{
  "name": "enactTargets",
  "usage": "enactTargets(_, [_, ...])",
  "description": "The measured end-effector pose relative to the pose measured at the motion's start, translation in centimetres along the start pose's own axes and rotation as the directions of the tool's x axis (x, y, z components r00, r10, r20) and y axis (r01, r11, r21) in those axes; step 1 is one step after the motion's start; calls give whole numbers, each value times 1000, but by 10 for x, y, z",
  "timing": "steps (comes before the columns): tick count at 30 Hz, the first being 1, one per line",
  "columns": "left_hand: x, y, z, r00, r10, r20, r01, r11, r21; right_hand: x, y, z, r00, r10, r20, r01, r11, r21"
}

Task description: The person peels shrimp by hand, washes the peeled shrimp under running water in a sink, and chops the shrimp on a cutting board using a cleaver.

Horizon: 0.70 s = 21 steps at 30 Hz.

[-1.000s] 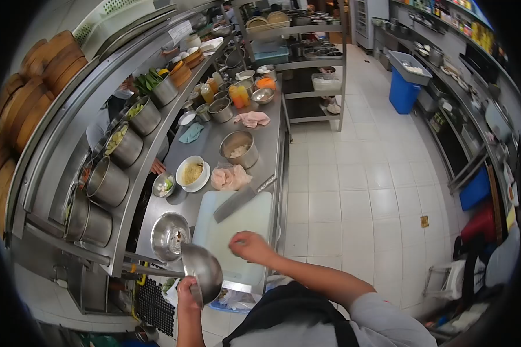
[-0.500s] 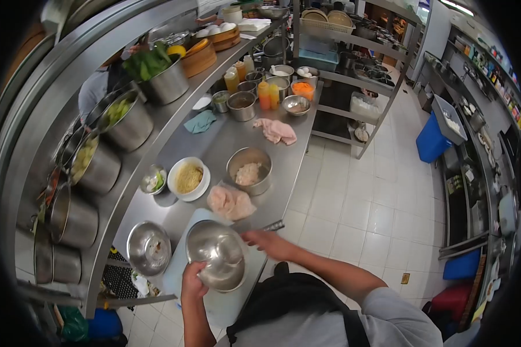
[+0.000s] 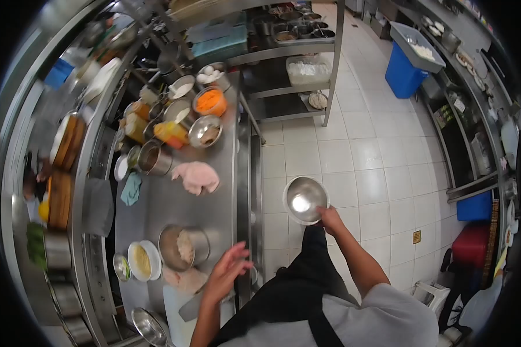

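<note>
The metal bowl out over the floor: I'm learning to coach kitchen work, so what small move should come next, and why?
I'd probably bring the left hand across to steady the metal bowl. Only the right hand grips its rim, over floor tiles, while the left is open and holds nothing.
</note>
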State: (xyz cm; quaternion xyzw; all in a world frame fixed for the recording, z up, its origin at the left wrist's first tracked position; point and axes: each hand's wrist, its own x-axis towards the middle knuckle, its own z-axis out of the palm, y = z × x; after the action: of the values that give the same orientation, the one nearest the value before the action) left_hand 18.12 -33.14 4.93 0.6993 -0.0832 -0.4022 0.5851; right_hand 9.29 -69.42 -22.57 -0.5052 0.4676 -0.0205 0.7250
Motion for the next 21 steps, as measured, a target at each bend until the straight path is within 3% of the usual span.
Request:
enactTargets(1, [7, 3, -10, 994, -82, 67, 83, 997, -2, 46, 22, -17, 984, 50, -169, -29, 992, 123])
enactTargets(2, [8, -1, -17, 986, -159, 46, 162, 984, -71, 92, 48, -45, 949, 116, -293, -90, 991, 101])
enactTargets(3, [-4, -10, -27, 968, -250, 27, 251, 958, -141, 128, 76, -76, 916, 165, -367, -202, 977, -65])
enactTargets(4, [-22, -30, -45, 951, -305, 51, 308, 924, -227, 155, 103, -106, 922, 179, -344, -321, 849, -419])
enactTargets(5, [-39, -50, -59, 938, -340, 74, 345, 885, -312, 181, 116, -127, 962, 161, -218, -271, 562, -781])
enactTargets(6, [-59, -56, -59, 908, -417, 33, 401, 846, -350, 201, 116, -131, 992, 123, -43, -78, 297, -952])
enactTargets(8, [-106, -84, -48, 780, -621, -72, 519, 708, -478, 222, 71, -101, 956, -125, 265, 248, -138, -959])
enactTargets(9, [-128, -104, -39, 669, -732, -133, 552, 608, -571, 257, 71, -75, 928, -219, 301, 282, -117, -952])
enactTargets(10, [-170, -180, -68, 622, -725, -296, 778, 613, 136, 303, 60, -38, 977, -91, 191, 195, 36, -980])
enactTargets(11, [-190, -229, -84, 558, -697, -451, 713, 124, 690, 316, 13, 4, 951, -178, 252, 271, 96, -958])
enactTargets(12, [-196, -227, -49, 552, -662, -507, 742, 113, 661, 335, -24, 47, 955, -188, 229, 274, 267, -924])
enactTargets(14, [-198, -212, 8, 538, -657, -528, 834, 327, 443, 370, -90, 133, 978, -168, 120, 203, 671, -713])
enactTargets(15, [-197, -210, 27, 515, -666, -539, 856, 365, 368, 383, -122, 171, 983, -157, 96, 184, 790, -585])
enactTargets(17, [-205, -205, 66, 494, -668, -556, 868, 418, 269, 406, -171, 241, 984, -145, 101, 172, 919, -356])
enactTargets(19, [-222, -202, 102, 531, -632, -564, 839, 484, 248, 404, -224, 287, 961, -73, 267, 118, 981, -157])
enactTargets(20, [-235, -203, 122, 588, -583, -560, 798, 534, 281, 388, -250, 308, 939, -11, 345, 28, 999, -44])
enactTargets(21, [-254, -204, 140, 690, -482, -541, 712, 589, 383, 403, -245, 326, 922, -19, 388, 88, 983, -161])
